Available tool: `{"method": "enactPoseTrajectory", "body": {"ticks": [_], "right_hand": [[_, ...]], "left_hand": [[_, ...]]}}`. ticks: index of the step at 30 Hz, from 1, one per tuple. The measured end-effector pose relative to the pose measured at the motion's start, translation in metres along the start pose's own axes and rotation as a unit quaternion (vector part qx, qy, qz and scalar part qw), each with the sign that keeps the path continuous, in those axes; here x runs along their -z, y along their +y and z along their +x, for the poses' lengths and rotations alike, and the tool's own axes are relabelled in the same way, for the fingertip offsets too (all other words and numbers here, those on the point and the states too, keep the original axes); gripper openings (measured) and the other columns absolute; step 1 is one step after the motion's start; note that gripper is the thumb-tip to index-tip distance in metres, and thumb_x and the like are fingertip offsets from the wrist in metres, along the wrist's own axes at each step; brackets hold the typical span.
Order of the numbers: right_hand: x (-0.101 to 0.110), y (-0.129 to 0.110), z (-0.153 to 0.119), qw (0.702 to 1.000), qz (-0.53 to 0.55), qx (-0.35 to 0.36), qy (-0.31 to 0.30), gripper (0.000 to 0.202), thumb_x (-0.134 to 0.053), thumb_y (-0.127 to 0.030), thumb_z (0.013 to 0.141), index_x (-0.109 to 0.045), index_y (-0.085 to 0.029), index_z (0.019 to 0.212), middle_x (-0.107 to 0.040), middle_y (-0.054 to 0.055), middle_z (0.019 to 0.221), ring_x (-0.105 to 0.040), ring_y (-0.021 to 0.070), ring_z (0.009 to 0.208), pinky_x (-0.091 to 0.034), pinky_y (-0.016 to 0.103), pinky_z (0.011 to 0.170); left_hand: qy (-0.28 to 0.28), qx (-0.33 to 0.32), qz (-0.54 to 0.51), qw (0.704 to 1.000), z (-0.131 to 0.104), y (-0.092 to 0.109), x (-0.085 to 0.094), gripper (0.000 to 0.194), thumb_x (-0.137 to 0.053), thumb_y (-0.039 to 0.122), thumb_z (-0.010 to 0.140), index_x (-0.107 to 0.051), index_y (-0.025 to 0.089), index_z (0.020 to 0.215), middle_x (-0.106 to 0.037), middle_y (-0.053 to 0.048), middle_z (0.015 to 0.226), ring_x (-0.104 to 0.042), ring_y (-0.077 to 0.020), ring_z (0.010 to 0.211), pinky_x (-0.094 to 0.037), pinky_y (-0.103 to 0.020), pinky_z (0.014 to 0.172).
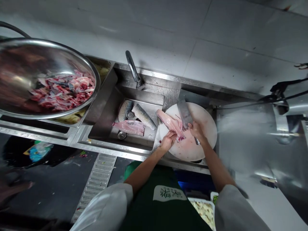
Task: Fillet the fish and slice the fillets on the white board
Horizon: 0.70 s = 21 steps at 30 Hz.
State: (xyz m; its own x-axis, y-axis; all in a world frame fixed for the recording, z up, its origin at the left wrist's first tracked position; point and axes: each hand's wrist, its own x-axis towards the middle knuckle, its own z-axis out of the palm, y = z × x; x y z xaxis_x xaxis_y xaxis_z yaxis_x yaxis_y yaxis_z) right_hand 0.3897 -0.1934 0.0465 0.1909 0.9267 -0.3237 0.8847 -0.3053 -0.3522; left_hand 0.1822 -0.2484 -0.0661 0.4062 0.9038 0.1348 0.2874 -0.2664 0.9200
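A pink fish fillet [168, 123] lies across the left side of a round white cutting board [204, 128]. My left hand [168, 140] presses on the near end of that fillet. My right hand [196, 131] grips the handle of a broad cleaver [184, 114], whose blade rests on the board just right of the fillet.
A steel sink [108, 112] left of the board holds several fish pieces [134, 120] under a tap [132, 69]. A large steel bowl [14, 112] of cut fish [62, 91] sits at far left. Steel counter [245, 141] extends right. A floor drain grate [96, 183] runs below.
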Motion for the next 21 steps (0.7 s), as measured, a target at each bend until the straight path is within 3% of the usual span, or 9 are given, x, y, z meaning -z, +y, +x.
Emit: {"method": "enactPoseTrajectory", "body": {"ticks": [4,8,11,14,18,21], "right_hand": [[-0.001,-0.009,-0.024,0.997,-0.053,-0.003,0.059,0.036,-0.041,-0.033,0.110,-0.066,-0.010,0.124,-0.076,0.018,0.098,-0.075,0.0287,0.096,-0.054,0.031,0.083],[-0.024,-0.018,-0.039,0.999,-0.039,0.008,-0.004,0.033,-0.043,-0.028,0.109,-0.069,-0.010,0.119,-0.078,0.019,0.103,-0.075,0.0289,0.098,-0.053,0.031,0.084],[-0.025,-0.003,-0.033,0.997,-0.040,-0.004,-0.061,0.031,-0.047,-0.026,0.108,-0.072,-0.010,0.114,-0.079,0.020,0.110,-0.074,0.0289,0.107,-0.053,0.031,0.088],[-0.011,0.029,-0.028,0.995,-0.073,-0.011,-0.063,0.029,-0.052,-0.027,0.106,-0.073,-0.009,0.114,-0.078,0.021,0.117,-0.072,0.0297,0.116,-0.052,0.031,0.095],[0.001,0.062,-0.037,0.992,-0.113,-0.040,-0.035,0.030,-0.051,-0.029,0.106,-0.073,-0.011,0.115,-0.079,0.019,0.112,-0.073,0.0307,0.112,-0.052,0.035,0.094],[0.001,0.070,-0.049,0.992,-0.112,-0.050,-0.025,0.029,-0.051,-0.031,0.107,-0.072,-0.011,0.113,-0.079,0.019,0.109,-0.073,0.0302,0.110,-0.050,0.033,0.090]], "left_hand": [[0.006,0.024,-0.023,0.999,-0.001,0.000,-0.001,0.023,-0.058,0.027,0.102,-0.081,0.024,0.104,-0.074,-0.010,0.115,-0.063,-0.0270,0.127,-0.049,-0.049,0.120],[0.011,0.010,-0.018,1.000,-0.001,0.001,-0.001,0.024,-0.056,0.026,0.103,-0.080,0.023,0.103,-0.073,-0.011,0.115,-0.063,-0.0274,0.125,-0.050,-0.050,0.118],[0.015,-0.006,-0.009,1.000,-0.003,0.003,0.001,0.024,-0.056,0.024,0.103,-0.080,0.023,0.101,-0.073,-0.011,0.113,-0.064,-0.0272,0.121,-0.052,-0.049,0.115],[0.005,-0.014,0.003,1.000,-0.002,0.003,0.005,0.024,-0.056,0.020,0.102,-0.080,0.023,0.099,-0.073,-0.011,0.112,-0.064,-0.0275,0.120,-0.054,-0.048,0.112],[-0.096,-0.032,0.073,0.992,0.016,0.003,0.019,0.029,-0.057,0.011,0.097,-0.080,0.024,0.108,-0.073,-0.010,0.114,-0.063,-0.0274,0.124,-0.055,-0.042,0.108],[-0.165,-0.059,0.185,0.967,0.047,0.006,0.033,0.045,-0.074,0.011,0.087,-0.075,0.024,0.130,-0.068,-0.014,0.136,-0.058,-0.0345,0.137,-0.047,-0.048,0.117]]}}
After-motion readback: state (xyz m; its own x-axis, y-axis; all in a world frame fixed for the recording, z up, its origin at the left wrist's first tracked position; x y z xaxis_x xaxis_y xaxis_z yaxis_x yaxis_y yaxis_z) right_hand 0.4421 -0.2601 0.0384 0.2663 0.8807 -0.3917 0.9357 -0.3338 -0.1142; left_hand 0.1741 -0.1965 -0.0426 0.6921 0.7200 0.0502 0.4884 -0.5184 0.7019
